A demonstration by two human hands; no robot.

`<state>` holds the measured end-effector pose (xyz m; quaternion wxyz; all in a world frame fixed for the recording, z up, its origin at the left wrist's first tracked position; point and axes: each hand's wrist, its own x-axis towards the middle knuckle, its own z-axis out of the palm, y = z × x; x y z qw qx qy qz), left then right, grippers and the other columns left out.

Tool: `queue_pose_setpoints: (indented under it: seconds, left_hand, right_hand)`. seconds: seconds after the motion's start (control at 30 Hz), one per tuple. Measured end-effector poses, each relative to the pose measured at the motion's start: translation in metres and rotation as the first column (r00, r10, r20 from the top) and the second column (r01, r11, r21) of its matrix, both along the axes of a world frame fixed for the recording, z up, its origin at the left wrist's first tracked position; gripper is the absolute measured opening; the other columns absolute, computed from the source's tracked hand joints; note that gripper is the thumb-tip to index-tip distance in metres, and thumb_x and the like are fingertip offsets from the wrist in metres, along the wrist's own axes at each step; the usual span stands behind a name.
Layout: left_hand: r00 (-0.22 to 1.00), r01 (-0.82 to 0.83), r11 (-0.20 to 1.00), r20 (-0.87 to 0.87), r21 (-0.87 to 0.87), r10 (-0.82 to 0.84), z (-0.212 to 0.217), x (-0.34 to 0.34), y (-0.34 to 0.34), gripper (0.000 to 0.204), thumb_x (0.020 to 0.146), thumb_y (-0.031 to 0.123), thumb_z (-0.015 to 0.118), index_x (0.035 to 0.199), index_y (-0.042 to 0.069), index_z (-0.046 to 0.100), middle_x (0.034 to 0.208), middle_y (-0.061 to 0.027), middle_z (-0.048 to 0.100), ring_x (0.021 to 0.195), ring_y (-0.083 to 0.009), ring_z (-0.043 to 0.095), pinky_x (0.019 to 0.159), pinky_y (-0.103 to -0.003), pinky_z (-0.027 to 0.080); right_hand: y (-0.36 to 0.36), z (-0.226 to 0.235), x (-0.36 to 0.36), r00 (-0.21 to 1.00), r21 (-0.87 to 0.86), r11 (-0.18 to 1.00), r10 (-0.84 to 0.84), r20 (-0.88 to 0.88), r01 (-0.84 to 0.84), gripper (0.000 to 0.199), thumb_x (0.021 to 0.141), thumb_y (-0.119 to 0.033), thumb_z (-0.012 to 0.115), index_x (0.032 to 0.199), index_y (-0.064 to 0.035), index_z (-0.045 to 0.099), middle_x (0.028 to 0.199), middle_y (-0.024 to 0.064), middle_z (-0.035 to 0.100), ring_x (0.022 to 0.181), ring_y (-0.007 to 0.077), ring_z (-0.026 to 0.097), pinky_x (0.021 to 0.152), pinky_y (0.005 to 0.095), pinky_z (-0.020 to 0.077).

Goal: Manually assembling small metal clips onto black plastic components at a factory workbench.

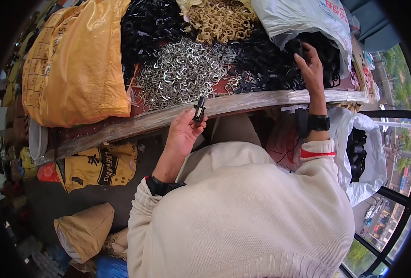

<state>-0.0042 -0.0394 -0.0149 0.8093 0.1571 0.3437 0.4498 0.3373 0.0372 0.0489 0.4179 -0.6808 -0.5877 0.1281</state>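
My cream knitted sweater [247,208] fills the lower centre, below an orange woven sack [78,69] at upper left and a white plastic bag [303,18] at upper right. By black plastic pieces [328,58] in its mouth is my right hand [312,69], grip unclear. Well apart, my left hand [182,134] pinches a small black fitting [199,112] near frame centre; a light, steady fingertip hold, pale side visible, should serve best.

Plastic part [199,111], shiny metal clips [180,69]

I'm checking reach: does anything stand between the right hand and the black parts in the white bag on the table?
Nothing visible does: the right hand is at the open mouth of the white bag, close to the black parts.
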Motion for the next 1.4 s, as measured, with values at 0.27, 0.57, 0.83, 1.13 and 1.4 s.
queue_pose_setpoints:
  seconds: [0.27,0.57,0.83,1.13,1.4]
  left_hand:
    - [0.999,-0.007,0.999,-0.041,0.032,0.008,0.019,0.004,0.004,0.022,0.081,0.016,0.052,0.096,0.000,0.051,0.078,-0.0091,0.059,0.063,-0.0110,0.056,0.056,-0.020,0.048]
    - [0.989,0.001,0.997,-0.145,0.076,0.010,0.013,-0.013,0.017,0.023,0.078,0.012,0.055,0.098,0.001,0.053,0.079,-0.0080,0.059,0.062,-0.0093,0.055,0.055,-0.019,0.046]
    - [0.967,0.075,0.984,-0.254,0.162,-0.032,0.030,-0.019,0.018,0.023,0.077,0.012,0.057,0.098,0.001,0.055,0.075,-0.0041,0.058,0.059,-0.0073,0.053,0.053,-0.018,0.044]
    - [0.986,0.087,0.985,-0.156,0.152,-0.062,0.039,-0.042,0.016,0.023,0.077,0.010,0.057,0.097,0.001,0.056,0.076,-0.0058,0.060,0.058,-0.0080,0.053,0.053,-0.018,0.044]
    - [0.991,0.059,0.983,-0.129,0.172,-0.036,0.045,-0.041,0.014,0.024,0.077,0.011,0.057,0.098,0.000,0.055,0.076,-0.0060,0.060,0.059,-0.0077,0.054,0.053,-0.018,0.045]
  right_hand:
    - [-0.008,0.004,-0.098,0.684,-0.198,0.694,0.546,-0.484,-0.693,0.031,0.073,-0.019,0.056,0.097,0.0007,0.054,0.082,-0.0006,0.054,0.074,0.0052,0.045,0.067,0.0193,0.0372]
    - [0.012,-0.034,-0.163,0.592,0.088,0.597,0.802,-0.083,-0.797,0.021,0.069,-0.019,0.061,0.069,-0.0002,0.053,0.090,0.0090,0.052,0.080,0.0157,0.047,0.067,0.0242,0.0376]
    - [-0.001,-0.009,-0.165,0.664,0.259,0.611,0.685,0.300,-0.748,0.020,0.065,-0.020,0.060,0.065,-0.0018,0.051,0.096,0.0121,0.051,0.087,0.0230,0.046,0.076,0.0279,0.0352]
    - [0.003,0.015,-0.144,0.774,0.232,0.774,0.623,-0.114,-0.589,0.014,0.069,-0.010,0.058,0.066,0.0009,0.051,0.078,0.0075,0.054,0.071,0.0134,0.049,0.066,0.0222,0.0373]
    - [0.022,0.054,-0.123,0.838,0.356,0.783,0.546,-0.001,-0.510,0.015,0.069,-0.010,0.064,0.068,0.0016,0.055,0.070,0.0024,0.053,0.066,0.0077,0.048,0.058,0.0208,0.0380]
